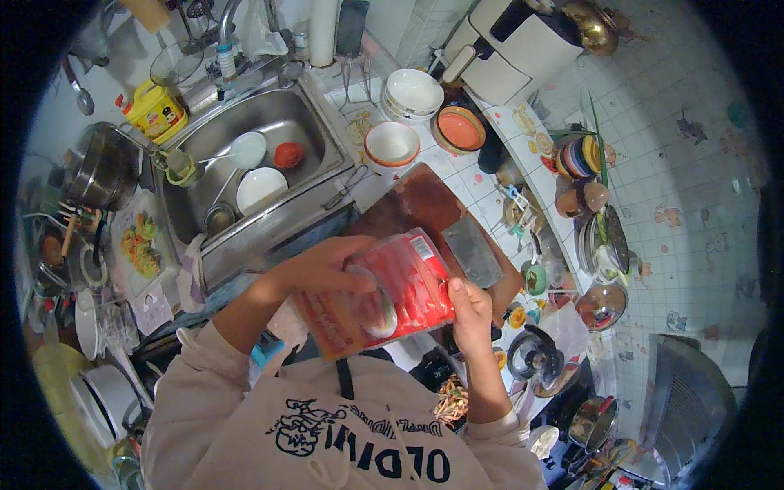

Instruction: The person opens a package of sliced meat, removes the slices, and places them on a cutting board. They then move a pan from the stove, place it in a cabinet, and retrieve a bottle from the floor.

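Note:
A flat plastic food packet (416, 288), printed in red with a clear part showing red contents, is held in front of my chest. My left hand (334, 263) grips its upper left side, the thumb lying across the front. At the right edge, my right hand (471, 306) pinches the packet with the thumb on top. Behind the packet lies a brown wooden cutting board (422, 196), partly covered by it. A cleaver blade (471, 251) rests flat on the board; its handle I cannot make out.
Left of the board is a steel sink (275, 226) holding a white bowl (262, 190), ladles and a red piece. White bowls (413, 92) and an orange dish (459, 130) stand behind the board. An air fryer (502, 55) occupies the back corner. Chopped vegetables (142, 245) lie at far left.

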The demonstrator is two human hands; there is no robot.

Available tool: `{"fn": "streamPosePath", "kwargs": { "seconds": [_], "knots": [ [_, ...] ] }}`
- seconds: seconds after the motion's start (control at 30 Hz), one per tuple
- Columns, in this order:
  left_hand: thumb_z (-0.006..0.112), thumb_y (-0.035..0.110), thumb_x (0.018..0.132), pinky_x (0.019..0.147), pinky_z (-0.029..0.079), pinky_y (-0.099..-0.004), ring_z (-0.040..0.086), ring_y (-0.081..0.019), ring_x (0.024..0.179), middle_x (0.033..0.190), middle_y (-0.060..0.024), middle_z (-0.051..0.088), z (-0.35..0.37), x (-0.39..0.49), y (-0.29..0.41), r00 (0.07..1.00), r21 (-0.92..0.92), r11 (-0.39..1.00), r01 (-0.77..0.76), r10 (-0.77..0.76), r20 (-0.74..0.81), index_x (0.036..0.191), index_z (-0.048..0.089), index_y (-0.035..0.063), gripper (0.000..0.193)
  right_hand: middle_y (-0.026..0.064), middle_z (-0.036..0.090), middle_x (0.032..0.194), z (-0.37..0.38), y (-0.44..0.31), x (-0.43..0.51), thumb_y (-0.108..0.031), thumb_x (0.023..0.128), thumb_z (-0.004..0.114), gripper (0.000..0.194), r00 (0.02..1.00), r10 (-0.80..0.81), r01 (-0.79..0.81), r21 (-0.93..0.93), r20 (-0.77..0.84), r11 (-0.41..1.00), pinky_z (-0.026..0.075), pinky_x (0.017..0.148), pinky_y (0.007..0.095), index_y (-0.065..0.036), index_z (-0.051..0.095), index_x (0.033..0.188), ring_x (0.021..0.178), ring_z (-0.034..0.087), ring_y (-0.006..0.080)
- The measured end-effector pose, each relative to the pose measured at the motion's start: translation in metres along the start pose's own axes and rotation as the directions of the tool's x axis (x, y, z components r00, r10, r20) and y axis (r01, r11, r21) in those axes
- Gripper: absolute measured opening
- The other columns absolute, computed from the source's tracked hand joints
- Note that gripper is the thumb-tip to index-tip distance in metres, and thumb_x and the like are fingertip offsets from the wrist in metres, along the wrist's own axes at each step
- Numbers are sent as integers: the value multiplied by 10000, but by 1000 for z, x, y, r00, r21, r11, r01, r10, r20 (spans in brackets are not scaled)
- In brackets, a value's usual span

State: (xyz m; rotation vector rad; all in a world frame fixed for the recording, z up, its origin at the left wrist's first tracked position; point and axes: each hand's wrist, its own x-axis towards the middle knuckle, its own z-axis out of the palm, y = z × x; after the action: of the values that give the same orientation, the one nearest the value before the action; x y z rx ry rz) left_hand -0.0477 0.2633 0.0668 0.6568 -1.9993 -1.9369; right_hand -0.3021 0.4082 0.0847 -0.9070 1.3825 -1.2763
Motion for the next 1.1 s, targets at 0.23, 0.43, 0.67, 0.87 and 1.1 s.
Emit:
{"fn": "streamPosePath", "kwargs": {
  "seconds": [0.23, 0.43, 0.67, 0.87, 1.1],
  "knots": [
    [763, 353, 849, 925, 489, -335, 617, -179, 1045, 1147, -103, 663, 12, -1, 0, 992, -116, 993, 13, -27, -122, 1304, 567, 19, 597, 59, 581, 735, -6, -8, -20, -304, 931, 701, 316, 962, -272, 231, -534, 2, 814, 437, 614, 324, -10, 604, 868, 655, 536, 172],
    [771, 299, 850, 958, 478, -325, 594, -151, 1082, 1196, -92, 654, 12, -1, 14, 996, -39, 999, -6, 3, -85, 1329, 555, 21, 594, 57, 505, 594, 8, -24, -28, -196, 1007, 581, 376, 899, -433, 344, -495, -73, 798, 371, 518, 339, -23, 495, 684, 519, 469, 181],
    [790, 319, 826, 981, 472, -323, 582, -144, 1113, 1247, -75, 639, 14, 5, 43, 997, -252, 967, -44, 57, 44, 1378, 511, -1, 697, -2, 482, 597, 18, -37, -43, -240, 1030, 569, 378, 979, -20, 117, 487, -201, 866, 278, 455, 248, -96, 492, 689, 483, 391, 88],
    [794, 333, 820, 974, 480, -325, 596, -151, 1114, 1231, -86, 648, 9, 12, 56, 995, -95, 996, -5, 15, 103, 1359, 523, 10, 684, 15, 513, 624, -6, -49, -43, -248, 1029, 564, 379, 964, -200, 185, -99, -175, 978, 343, 510, 266, -48, 543, 709, 535, 452, 116],
    [779, 271, 845, 953, 496, -338, 622, -172, 1099, 1212, -102, 662, 32, 16, 48, 999, -23, 1000, 13, -12, 38, 1356, 530, 29, 618, 99, 602, 755, -16, -55, -40, -142, 982, 596, 283, 751, -654, 434, -679, -91, 592, 448, 684, 335, 42, 563, 770, 719, 568, 222]
  ]
}}
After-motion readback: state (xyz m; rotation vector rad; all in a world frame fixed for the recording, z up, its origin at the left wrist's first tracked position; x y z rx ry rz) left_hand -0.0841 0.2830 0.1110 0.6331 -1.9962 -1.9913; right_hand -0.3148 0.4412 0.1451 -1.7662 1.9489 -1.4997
